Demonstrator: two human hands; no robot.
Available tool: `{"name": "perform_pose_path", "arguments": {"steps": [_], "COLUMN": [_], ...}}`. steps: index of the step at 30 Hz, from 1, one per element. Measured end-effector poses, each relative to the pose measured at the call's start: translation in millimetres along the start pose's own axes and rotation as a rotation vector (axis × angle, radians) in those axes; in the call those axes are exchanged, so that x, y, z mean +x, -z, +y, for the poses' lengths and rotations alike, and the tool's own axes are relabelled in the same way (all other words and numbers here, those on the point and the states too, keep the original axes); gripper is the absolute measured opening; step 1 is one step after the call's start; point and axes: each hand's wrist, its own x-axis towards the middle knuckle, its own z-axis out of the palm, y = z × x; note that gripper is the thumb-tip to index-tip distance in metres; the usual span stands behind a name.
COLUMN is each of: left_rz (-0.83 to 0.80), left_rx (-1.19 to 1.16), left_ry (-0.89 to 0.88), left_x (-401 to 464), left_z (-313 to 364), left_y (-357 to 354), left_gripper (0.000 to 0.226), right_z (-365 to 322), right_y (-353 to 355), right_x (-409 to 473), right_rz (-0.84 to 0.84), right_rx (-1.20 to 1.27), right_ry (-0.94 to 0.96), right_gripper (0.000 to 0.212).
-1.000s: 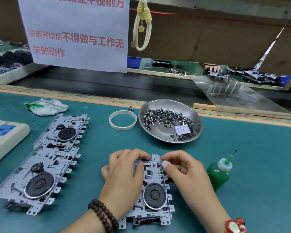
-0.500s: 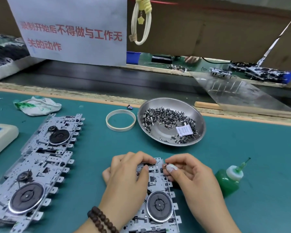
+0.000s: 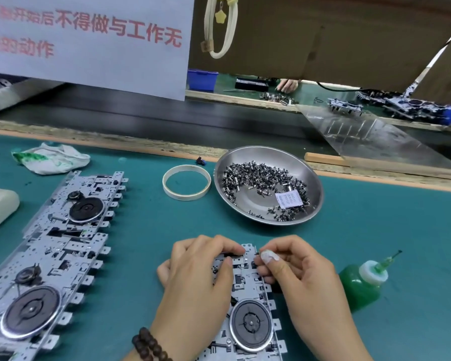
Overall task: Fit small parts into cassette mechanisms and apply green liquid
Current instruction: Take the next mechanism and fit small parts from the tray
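Since the earlier frame little has moved; both hands stay on the same cassette mechanism. Right hand pinches a tiny dark part at the mechanism's top right edge, fingers curled. Left hand curls over its left side, fingertips pressing the top edge. Green bottle lies right of the mechanism. Steel bowl of small parts sits beyond it, white ring left of the bowl. Two more mechanisms lie far left.
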Motion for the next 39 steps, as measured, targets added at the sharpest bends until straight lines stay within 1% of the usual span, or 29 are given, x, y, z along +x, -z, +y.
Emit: {"name": "perform_pose_path", "arguments": {"steps": [3,9,16,22,30,34,36,39], "left_rz": [-0.005,-0.001,0.004,0.004,-0.017,-0.034,-0.034,-0.026], "left_rx": [-0.015,-0.023,-0.015,-0.015,-0.021,-0.025,-0.032,-0.037], "left_ry": [-0.014,-0.016,-0.035,-0.052,-0.044,-0.026,-0.02,-0.023], "left_x": [0.2,0.3,0.5,-0.9,2.2,3.3,3.0,2.5], "left_z": [-1.3,-3.2,-4.9,-5.2,-4.0,-2.3,-1.2,-0.6], "left_y": [-0.8,-0.9,-2.2,-2.4,-1.0,0.3,1.0,0.8], "left_gripper": [0.017,0.018,0.015,0.002,0.009,0.006,0.005,0.009], "right_z": [1.0,1.6,1.4,-0.1,-2.0,-1.1,-0.9,-0.6], "right_y": [-2.0,-2.1,-2.7,-3.4,-3.8,-3.5,-3.3,-2.5], "right_x": [-0.9,-1.9,-1.9,-1.7,-3.0,-4.2,-5.9,-7.0], "right_rz": [-0.003,-0.022,-0.027,-0.01,-0.025,-0.027,-0.037,-0.074], "right_rx": [-0.125,-0.213,-0.224,-0.249,-0.25,-0.249,-0.227,-0.155], "right_ry": [0.041,0.022,0.009,0.016,0.018,0.01,-0.003,-0.044], "right_gripper": [0.024,0.028,0.019,0.018,0.016,0.014,0.013,0.014]}}
